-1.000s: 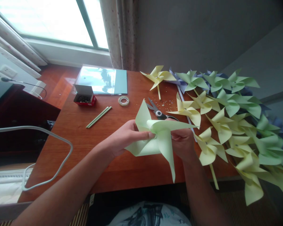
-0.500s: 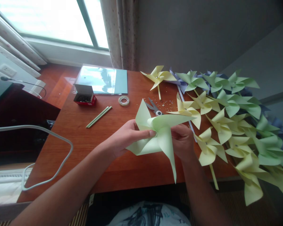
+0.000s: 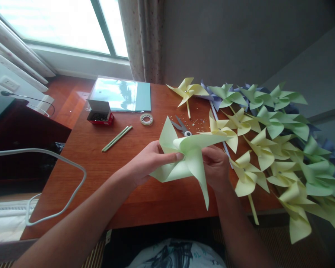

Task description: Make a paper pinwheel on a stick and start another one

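My left hand (image 3: 147,162) grips a pale green paper pinwheel (image 3: 194,158), its thumb pressed at the centre and the other fingers behind the paper. Close behind the right-hand blades is my right hand (image 3: 217,167), its fingers curled inward. The pinwheel covers those fingertips, so what they hold cannot be made out. Just beyond the upper blade lie scissors (image 3: 182,126) with dark blades, partly covered by the paper.
Finished yellow pinwheels (image 3: 264,149) and green pinwheels (image 3: 270,121) crowd the table's right side. Two pale green sticks (image 3: 117,139), a tape roll (image 3: 146,119), a red open box (image 3: 101,116) and a glossy plastic sleeve (image 3: 118,93) lie left. Paper scraps (image 3: 197,122) litter the scissors' surroundings.
The pale green pinwheel has tilted slightly, its lower blade tip rising a little. My left thumb has shifted very slightly up and left with it. The right hand has hardly moved.
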The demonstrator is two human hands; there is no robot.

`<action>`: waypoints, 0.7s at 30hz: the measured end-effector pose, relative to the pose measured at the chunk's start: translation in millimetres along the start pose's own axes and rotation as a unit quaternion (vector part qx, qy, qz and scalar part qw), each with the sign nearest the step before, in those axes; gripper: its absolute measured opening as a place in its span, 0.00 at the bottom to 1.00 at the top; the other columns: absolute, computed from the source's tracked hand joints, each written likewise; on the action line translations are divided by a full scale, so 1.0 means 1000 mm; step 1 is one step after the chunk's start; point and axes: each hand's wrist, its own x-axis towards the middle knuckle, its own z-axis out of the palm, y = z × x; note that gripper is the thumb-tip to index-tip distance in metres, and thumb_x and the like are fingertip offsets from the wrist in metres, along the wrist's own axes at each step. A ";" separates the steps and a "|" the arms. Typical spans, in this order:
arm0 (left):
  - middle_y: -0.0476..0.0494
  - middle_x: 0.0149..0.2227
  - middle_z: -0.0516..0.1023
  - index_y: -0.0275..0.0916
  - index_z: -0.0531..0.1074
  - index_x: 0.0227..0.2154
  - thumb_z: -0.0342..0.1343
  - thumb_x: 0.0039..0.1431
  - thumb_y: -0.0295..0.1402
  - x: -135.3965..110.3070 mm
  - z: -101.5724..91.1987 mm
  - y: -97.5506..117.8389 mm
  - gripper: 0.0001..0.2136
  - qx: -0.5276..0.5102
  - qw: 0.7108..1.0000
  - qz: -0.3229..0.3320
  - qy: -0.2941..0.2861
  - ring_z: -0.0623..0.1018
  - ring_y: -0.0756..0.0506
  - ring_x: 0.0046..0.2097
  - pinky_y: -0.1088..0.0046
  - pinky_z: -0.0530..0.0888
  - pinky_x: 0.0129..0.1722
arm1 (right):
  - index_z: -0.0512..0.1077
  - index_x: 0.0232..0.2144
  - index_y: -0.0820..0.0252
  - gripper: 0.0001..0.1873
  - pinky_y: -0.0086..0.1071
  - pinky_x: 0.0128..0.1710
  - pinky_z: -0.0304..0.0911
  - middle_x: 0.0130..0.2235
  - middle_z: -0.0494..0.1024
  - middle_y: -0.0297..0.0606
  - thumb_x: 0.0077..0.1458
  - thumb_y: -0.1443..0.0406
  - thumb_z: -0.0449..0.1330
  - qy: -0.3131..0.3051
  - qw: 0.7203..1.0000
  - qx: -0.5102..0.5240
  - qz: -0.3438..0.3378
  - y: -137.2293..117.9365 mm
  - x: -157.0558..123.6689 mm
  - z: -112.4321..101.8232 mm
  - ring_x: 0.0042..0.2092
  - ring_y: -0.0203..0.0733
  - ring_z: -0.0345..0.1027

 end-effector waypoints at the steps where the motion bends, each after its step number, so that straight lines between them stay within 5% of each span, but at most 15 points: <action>1: 0.44 0.32 0.83 0.35 0.81 0.34 0.73 0.45 0.36 0.000 0.000 -0.001 0.14 -0.003 1.000 0.003 0.002 0.78 0.48 0.31 0.76 0.71 0.30 | 0.80 0.29 0.52 0.03 0.32 0.27 0.66 0.27 0.77 0.31 0.53 0.67 0.70 0.002 1.000 -0.003 0.005 0.000 0.000 0.000 0.28 0.38 0.70; 13: 0.44 0.32 0.84 0.36 0.82 0.34 0.73 0.46 0.35 0.002 -0.003 -0.005 0.13 -0.026 0.998 0.048 0.033 0.79 0.47 0.32 0.77 0.73 0.30 | 0.82 0.33 0.52 0.06 0.32 0.33 0.65 0.30 0.77 0.31 0.53 0.69 0.69 -0.004 0.998 0.007 0.064 0.002 0.003 -0.001 0.32 0.40 0.69; 21: 0.43 0.33 0.83 0.34 0.82 0.33 0.73 0.45 0.37 0.009 -0.002 -0.009 0.14 0.023 0.975 0.136 0.175 0.78 0.47 0.31 0.76 0.72 0.27 | 0.81 0.33 0.54 0.01 0.34 0.36 0.69 0.34 0.81 0.33 0.57 0.64 0.68 0.167 0.981 -0.055 0.081 0.006 0.004 -0.002 0.37 0.42 0.75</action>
